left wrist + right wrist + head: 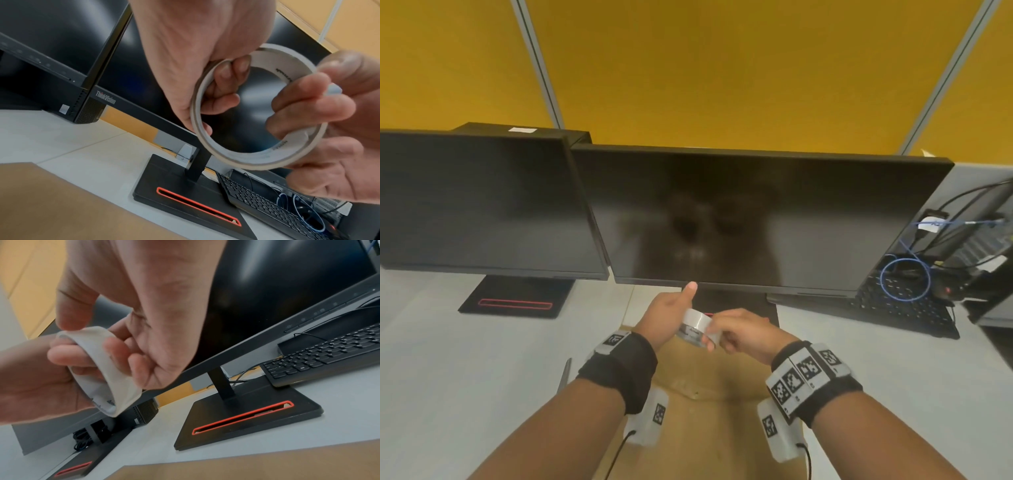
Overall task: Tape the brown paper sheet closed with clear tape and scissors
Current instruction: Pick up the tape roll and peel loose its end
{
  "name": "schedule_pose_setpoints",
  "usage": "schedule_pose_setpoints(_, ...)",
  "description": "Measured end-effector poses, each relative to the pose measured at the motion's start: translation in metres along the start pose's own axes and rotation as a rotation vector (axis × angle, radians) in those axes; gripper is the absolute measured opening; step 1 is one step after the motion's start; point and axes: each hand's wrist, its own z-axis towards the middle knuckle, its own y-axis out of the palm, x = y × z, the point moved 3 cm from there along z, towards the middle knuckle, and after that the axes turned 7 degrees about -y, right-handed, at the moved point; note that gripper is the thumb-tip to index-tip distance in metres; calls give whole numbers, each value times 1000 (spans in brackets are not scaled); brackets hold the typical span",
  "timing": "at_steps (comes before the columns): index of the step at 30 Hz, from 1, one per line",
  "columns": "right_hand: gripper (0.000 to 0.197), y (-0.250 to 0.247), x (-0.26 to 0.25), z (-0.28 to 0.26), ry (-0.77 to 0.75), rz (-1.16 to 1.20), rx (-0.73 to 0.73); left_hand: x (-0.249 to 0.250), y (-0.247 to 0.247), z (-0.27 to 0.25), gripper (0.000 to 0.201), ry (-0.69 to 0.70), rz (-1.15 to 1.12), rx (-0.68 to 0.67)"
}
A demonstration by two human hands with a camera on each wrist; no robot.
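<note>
Yellow partition panels back a white desk where the brown paper sheet lies flat below the grip. Lifted above it, the tape roll hangs between both hands. Left hand hooks its fingers through the core, thumb raised. Right hand pinches the roll's outer rim, perhaps at the tape end, which is blurred. Left of the grip, what look like scissors lie on the desk. One monitor reads "ThinkVision"

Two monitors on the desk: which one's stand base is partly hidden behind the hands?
The right monitor; its base sits behind the hands and tape roll. The left monitor's base shows fully.
</note>
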Motion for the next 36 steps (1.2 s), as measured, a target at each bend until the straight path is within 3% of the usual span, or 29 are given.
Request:
schedule_pose_setpoints(8,22,-5,5,3,19,41,13,-4,4,2,52,-8,-35,-10)
schedule_pose_setpoints(11,20,-11,5,8,-18,149,194,-5,2,2,51,-1,-102,6)
schedule_pose_setpoints(13,6,-19,5,11,-10,261,381,-9,3,-1,43,12,-209,-59)
schedule_pose_setpoints(16,27,-26,15,14,132,338,531,-17,8,-9,35,100,-202,-128)
schedule_pose_setpoints(19,37,-18,17,13,214,403,395,-21,22,-17,21,165,-82,-134)
schedule_pose_setpoints(23,28,-11,18,11,124,479,348,-25,36,-22,12,176,35,-151)
schedule_pose_setpoints(25,26,-10,20,9,106,481,315,-26,30,-23,10,179,23,-89)
schedule_pose_setpoints(28,26,-8,20,5,76,572,260,-24,15,-21,25,219,-19,36)
schedule_pose_setpoints(32,30,-8,22,4,-5,547,184,-19,16,-23,52,282,84,-52)
schedule_pose_setpoints(36,27,-2,17,-3,-68,473,85,-22,15,-20,46,308,132,-23)
